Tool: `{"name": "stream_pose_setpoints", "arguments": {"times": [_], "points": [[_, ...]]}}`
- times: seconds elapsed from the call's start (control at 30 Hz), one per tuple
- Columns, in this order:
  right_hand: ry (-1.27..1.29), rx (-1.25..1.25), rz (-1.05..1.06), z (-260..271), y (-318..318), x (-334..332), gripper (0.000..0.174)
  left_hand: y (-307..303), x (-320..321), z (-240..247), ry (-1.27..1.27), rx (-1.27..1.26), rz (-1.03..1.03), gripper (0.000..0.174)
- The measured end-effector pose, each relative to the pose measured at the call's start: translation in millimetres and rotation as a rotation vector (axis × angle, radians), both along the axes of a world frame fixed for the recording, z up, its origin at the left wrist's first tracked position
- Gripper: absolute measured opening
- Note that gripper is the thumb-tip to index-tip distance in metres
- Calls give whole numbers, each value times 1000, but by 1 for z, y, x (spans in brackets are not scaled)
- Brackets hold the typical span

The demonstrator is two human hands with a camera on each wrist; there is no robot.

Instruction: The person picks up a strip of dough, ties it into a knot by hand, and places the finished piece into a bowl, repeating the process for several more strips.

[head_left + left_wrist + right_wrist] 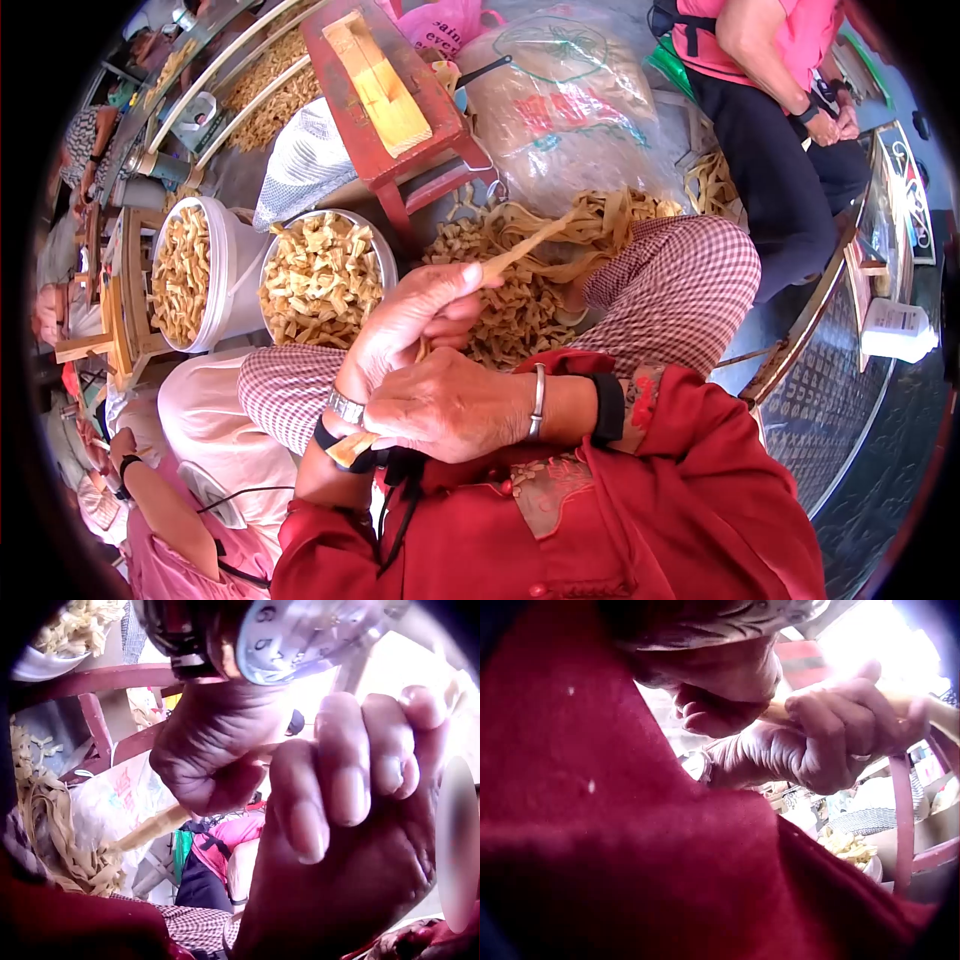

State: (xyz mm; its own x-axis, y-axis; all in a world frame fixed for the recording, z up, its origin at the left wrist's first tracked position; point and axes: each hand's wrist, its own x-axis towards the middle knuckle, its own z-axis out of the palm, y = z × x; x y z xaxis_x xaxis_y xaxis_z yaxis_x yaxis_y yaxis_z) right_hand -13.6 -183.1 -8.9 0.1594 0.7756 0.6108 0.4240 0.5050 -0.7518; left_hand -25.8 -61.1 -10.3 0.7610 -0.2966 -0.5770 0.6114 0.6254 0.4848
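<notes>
A long flat tan strip (525, 248) runs through both hands over the lap. My left hand (400, 315), with a metal watch at its wrist, pinches the strip between thumb and fingers; its long end points up and away. My right hand (455, 400), with a bangle, crosses in front of the left wrist, fingers curled round the strip. A short strip end (350, 450) sticks out below it. In the left wrist view the curled right fingers (349, 787) face me. Beneath the hands lie a pile of knotted tan pieces (515, 325) and loose strips (600, 230).
Two white buckets (228, 285) of knotted pieces stand at left. Ahead is a red bench (350, 95) bearing a yellow wooden block (375, 85), beside a large clear plastic bag (560, 110). One person (770, 120) sits at upper right, another (175, 500) at lower left.
</notes>
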Motion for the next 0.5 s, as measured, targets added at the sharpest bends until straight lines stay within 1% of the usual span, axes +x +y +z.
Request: {"name": "stream_pose_setpoints", "arguments": {"times": [0.03,0.13,0.17,0.2,0.27,0.33,0.4,0.43,0.5], "points": [[39,19,-10,3,-1,-1,12,1,-2,2,12,4,13,27],[54,125,-224,16,-6,9,10,-10,-19,27,-17,309,353,25],[58,117,-334,20,-11,17,9,-15,-24,35,-66,409,427,19],[115,177,-410,17,-7,21,10,-19,-35,36,-160,468,512,11],[144,190,-456,21,-9,33,13,-23,-39,54,-262,552,438,10],[175,255,-511,30,-7,33,12,-28,-41,74,-334,593,470,10],[202,322,-520,36,-5,35,12,-30,-46,76,-405,686,471,17],[132,286,-493,40,-8,39,13,-33,-45,81,-482,727,499,21],[251,432,-507,52,0,36,7,-39,-44,92,-558,772,499,19]]}}
